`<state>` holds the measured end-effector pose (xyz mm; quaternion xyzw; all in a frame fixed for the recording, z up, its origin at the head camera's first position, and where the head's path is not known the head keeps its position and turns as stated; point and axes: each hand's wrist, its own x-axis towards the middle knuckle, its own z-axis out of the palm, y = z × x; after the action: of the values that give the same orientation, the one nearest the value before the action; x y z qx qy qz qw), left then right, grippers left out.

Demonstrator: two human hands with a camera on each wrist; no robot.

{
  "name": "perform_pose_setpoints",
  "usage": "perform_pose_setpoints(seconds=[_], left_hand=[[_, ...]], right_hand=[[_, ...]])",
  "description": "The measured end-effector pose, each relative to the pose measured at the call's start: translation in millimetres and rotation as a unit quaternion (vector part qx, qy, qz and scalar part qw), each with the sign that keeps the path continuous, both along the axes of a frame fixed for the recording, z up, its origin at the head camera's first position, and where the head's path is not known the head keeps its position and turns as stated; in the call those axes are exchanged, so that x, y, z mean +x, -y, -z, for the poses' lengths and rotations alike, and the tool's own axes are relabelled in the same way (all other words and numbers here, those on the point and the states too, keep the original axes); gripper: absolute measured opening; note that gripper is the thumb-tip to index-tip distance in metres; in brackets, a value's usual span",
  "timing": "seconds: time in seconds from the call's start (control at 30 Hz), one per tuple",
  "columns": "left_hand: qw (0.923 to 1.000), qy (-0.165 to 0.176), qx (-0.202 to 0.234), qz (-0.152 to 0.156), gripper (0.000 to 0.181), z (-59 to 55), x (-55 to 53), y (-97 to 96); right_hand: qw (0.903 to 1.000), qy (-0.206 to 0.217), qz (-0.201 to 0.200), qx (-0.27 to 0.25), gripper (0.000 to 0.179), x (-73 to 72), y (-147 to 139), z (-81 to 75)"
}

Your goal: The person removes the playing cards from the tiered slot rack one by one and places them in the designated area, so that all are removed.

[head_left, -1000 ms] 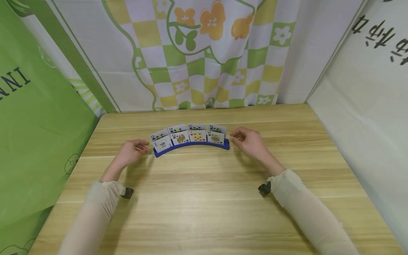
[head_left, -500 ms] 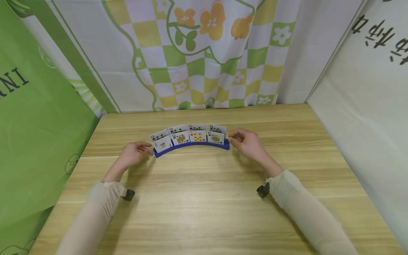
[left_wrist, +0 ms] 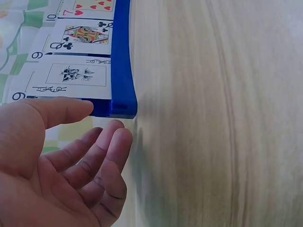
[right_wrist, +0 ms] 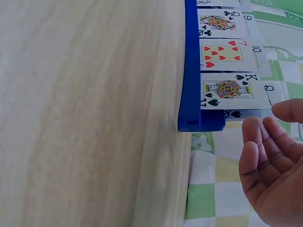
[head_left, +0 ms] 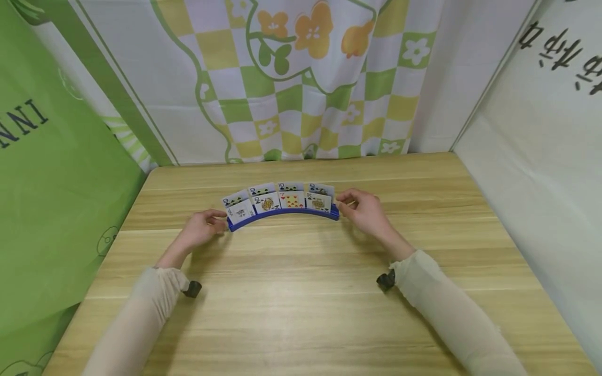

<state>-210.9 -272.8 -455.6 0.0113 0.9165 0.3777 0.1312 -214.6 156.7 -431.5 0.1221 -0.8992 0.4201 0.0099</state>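
A curved blue card holder (head_left: 284,211) stands on the table with several playing cards upright in two rows. Its front row runs from a joker (head_left: 240,212) at the left, through a queen of clubs (head_left: 267,203) and a seven of hearts (head_left: 291,200), to a king of spades (head_left: 319,202). My left hand (head_left: 203,230) is at the holder's left end; in the left wrist view its thumb (left_wrist: 71,110) overlaps that end, and I cannot tell whether it touches. Beside the right end, my right hand (head_left: 366,210) has its fingers loosely bent, holding nothing.
The wooden table (head_left: 291,292) extends in front of the holder. A checked, flowered curtain (head_left: 320,104) hangs behind the table's far edge. A green cloth wall (head_left: 61,183) is on the left and a white one (head_left: 531,136) on the right.
My left hand has moved right, closer to the holder's left end. The right hand has shifted very slightly left. Holder and cards look unmoved.
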Motion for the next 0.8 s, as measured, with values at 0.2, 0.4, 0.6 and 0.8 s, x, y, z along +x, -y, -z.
perform_pose_setpoints(seconds=[0.2,0.4,0.6,0.8], left_hand=[[0.9999,0.010,0.012,-0.006,0.050,4.1,-0.3,-2.2],[0.9999,0.007,0.010,-0.012,0.047,9.6,-1.7,-2.7],[0.9999,0.003,0.001,-0.013,0.045,11.2,-2.1,-4.4],[0.9998,0.008,0.001,-0.018,0.044,11.2,-1.8,-7.5]], right_hand=[[0.9999,-0.001,0.007,-0.010,0.022,-0.1,2,-0.1],[0.9999,-0.006,0.009,-0.011,0.021,0.6,4,0.3],[0.9998,-0.003,0.013,-0.012,0.021,-0.1,6,0.7],[0.9998,0.004,0.014,-0.012,0.022,-0.8,8,0.7]])
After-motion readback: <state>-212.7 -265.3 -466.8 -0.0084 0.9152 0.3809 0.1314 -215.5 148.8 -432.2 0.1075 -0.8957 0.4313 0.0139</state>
